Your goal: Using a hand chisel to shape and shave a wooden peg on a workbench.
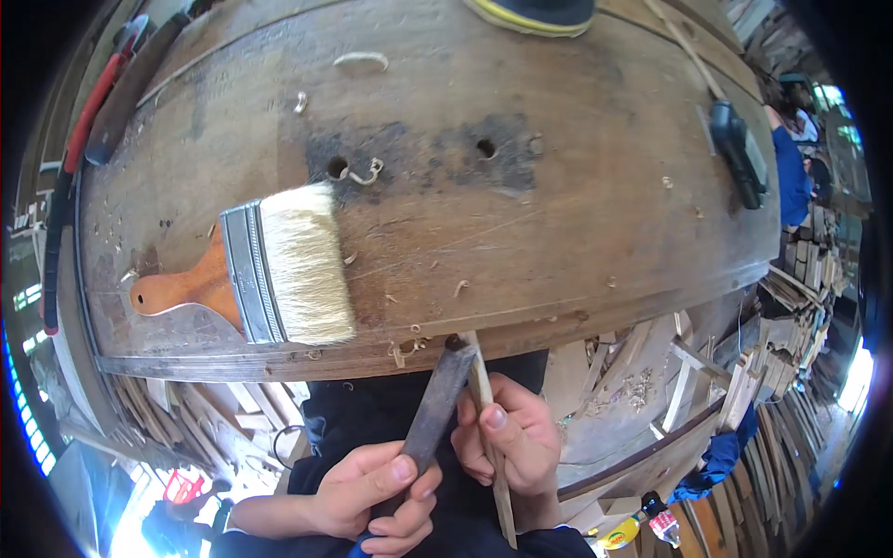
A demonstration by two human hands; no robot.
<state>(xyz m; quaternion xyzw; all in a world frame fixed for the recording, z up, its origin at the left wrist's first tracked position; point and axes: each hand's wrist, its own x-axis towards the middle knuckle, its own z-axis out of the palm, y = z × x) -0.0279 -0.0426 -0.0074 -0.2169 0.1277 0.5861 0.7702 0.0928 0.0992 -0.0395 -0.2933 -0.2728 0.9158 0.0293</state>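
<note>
My left hand is closed round a dark, flat metal tool with a bit of blue at its lower end. My right hand grips a thin pale wooden strip between fingers and thumb. The tool's upper end lies against or very near the strip, at the front edge of the wooden workbench. A wide brush with pale bristles and a wooden handle lies on the bench just up and left of my hands. Small curled shavings lie about two dark holes in the bench top.
Red-and-black and brown-handled tools line the left edge. A black tool lies at right; a yellow-rimmed dark object is at the back. A person in blue is beyond the right end. Timber offcuts and bottles are below.
</note>
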